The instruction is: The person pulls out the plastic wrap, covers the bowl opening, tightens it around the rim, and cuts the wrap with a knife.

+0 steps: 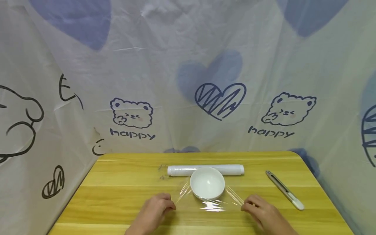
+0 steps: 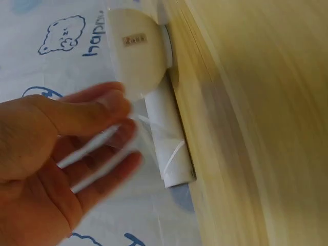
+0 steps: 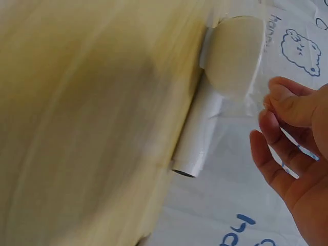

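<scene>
On the table [image 1: 117, 192], cutter [image 1: 284, 189] aside, bowl [image 1: 207, 182] before roll [image 1: 179, 170], both hands' fingers [image 1: 168, 203] [image 1: 249, 208] pinch film [image 1: 212, 206].

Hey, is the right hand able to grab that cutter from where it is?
Probably yes: the cutter lies close by on its right, with nothing standing between. But the right hand is pinching the clear wrap, so it would likely need to let go first.

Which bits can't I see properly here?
- Head view: the middle of the white roll, partly hidden behind the bowl.
- Head view: the outline of the clear film, too see-through to trace.
- Left wrist view: the writing on the bowl's label, too small and blurred.
- Right wrist view: part of the right hand, cut off by the right edge.
</scene>
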A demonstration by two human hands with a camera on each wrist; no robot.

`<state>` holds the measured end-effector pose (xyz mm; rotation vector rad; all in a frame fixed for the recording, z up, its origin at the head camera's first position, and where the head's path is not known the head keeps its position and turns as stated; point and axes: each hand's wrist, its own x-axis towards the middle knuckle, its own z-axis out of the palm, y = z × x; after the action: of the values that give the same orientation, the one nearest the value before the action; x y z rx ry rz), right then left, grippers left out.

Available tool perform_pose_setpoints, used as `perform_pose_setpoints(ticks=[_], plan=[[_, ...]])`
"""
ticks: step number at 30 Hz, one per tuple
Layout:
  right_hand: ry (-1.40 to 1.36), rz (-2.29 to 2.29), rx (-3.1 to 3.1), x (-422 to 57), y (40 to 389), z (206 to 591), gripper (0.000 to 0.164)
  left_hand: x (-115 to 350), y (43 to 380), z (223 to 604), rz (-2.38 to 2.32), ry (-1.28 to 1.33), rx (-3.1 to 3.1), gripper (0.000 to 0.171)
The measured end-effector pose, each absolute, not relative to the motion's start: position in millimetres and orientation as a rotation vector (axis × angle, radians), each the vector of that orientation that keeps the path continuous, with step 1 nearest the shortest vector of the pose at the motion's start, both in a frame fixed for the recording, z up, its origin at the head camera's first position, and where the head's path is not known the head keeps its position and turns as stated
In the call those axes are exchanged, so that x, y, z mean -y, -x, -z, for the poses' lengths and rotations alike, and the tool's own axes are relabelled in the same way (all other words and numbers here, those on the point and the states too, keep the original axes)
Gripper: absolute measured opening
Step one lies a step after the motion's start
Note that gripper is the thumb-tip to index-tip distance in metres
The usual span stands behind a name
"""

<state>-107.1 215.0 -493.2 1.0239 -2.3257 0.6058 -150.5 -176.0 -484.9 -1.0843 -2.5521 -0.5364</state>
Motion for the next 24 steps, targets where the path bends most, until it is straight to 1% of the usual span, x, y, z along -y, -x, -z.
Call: perform_pose_setpoints(ticks=[2,6,9,14,18,24], plan=[[-1.014,-0.604,2.358,-214.9,106.6,496.7,0.013,174.1,149.6,486.5,0.526,1.058,2.614,0.015],[-1.000,-0.600,2.399,-213.6,106.7,501.6,0.026,168.8,150.0,489.3,0.498,0.999,2.721,0.018],[-0.970,-0.591,2.440,-212.2,106.3,503.9,0.029,165.5,151.5,492.5,0.470,0.969,2.741,0.018],[-0.876,-0.580,2.578,-209.8,108.2,506.9,0.024,162.1,155.5,495.7,0.485,0.935,2.737,0.017],[-0.817,-0.646,2.714,-208.6,117.2,509.0,0.017,157.9,167.1,499.7,0.537,0.925,2.752,0.016],[-0.777,-0.667,2.805,-204.4,134.2,510.1,0.015,151.1,185.2,507.1,0.579,0.930,2.719,0.016]])
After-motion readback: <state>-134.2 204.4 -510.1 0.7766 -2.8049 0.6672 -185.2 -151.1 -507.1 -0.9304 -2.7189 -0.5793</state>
